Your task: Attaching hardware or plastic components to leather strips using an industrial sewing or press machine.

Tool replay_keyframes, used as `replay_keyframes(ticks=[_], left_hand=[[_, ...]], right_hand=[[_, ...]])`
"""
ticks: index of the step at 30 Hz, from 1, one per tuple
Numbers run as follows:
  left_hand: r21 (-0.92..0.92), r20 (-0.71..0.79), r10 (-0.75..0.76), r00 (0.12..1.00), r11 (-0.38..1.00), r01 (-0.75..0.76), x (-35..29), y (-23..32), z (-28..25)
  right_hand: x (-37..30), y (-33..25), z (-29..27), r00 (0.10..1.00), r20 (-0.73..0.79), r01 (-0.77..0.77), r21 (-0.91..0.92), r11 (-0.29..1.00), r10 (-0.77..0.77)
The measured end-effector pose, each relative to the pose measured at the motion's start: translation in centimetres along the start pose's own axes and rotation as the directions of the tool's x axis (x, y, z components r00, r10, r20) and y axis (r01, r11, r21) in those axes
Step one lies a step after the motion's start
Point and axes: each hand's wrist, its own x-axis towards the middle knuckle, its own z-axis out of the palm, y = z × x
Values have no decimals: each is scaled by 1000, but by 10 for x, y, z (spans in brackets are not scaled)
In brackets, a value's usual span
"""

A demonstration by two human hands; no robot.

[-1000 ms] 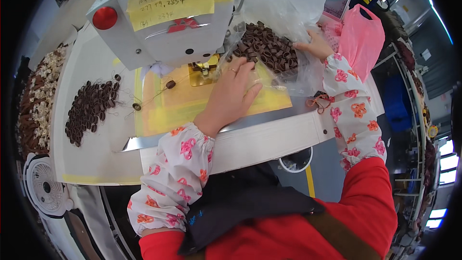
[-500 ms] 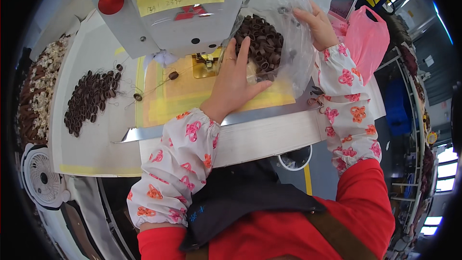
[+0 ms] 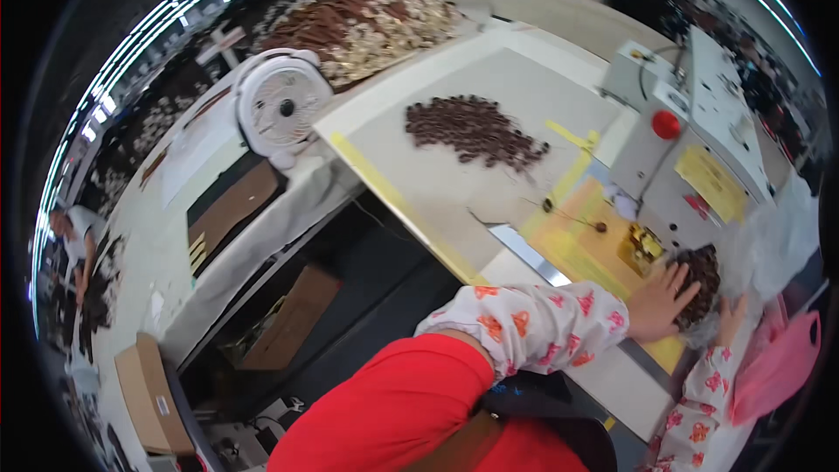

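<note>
My left hand (image 3: 660,304) lies open, its fingers spread over a heap of small dark-brown loops (image 3: 703,267) in a clear plastic bag (image 3: 765,249). At the bag's near right side is my right hand (image 3: 730,322), small and slightly blurred. Its visible fingers look stretched up against the plastic. Beside the bag stands a white sewing machine (image 3: 717,149), with a brass-coloured plate (image 3: 640,249) under its needle area. Two single loops hang on threads left of that plate. More loops (image 3: 476,129) are spread in a pile on the pale tabletop further left.
A pink plastic bag (image 3: 778,367) hangs at the right. Left of the table are a white fan (image 3: 284,107), a side table (image 3: 166,249) and an open cardboard box (image 3: 150,393). Brown and cream pieces (image 3: 384,31) are heaped behind. Another person (image 3: 80,249) is at far left.
The view has swung left, so the machine and both hands now appear further right and lower. My left hand has moved from beside the bag's heap onto it.
</note>
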Motion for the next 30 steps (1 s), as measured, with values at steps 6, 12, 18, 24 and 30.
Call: replay_keyframes(ticks=[6,12,18,24,30], left_hand=[[46,89,30,996,998,-34,-39,-15,-8],[65,70,41,997,997,-46,-15,-8,10],[77,-93,79,993,994,-71,-48,-24,-7],[206,-115,-107,988,970,129,-139,-31,-97],[286,-184,-227,956,918,273,-175,-56,-109]], right_hand=[[14,-51,9,999,-41,37,86,996,-33],[-17,-59,-54,895,-235,289,-344,893,-380],[-121,-301,-29,797,-111,574,448,686,-594],[-152,-331,-64,685,-126,656,536,532,-718],[-151,-349,-74,549,-175,776,470,421,-817]])
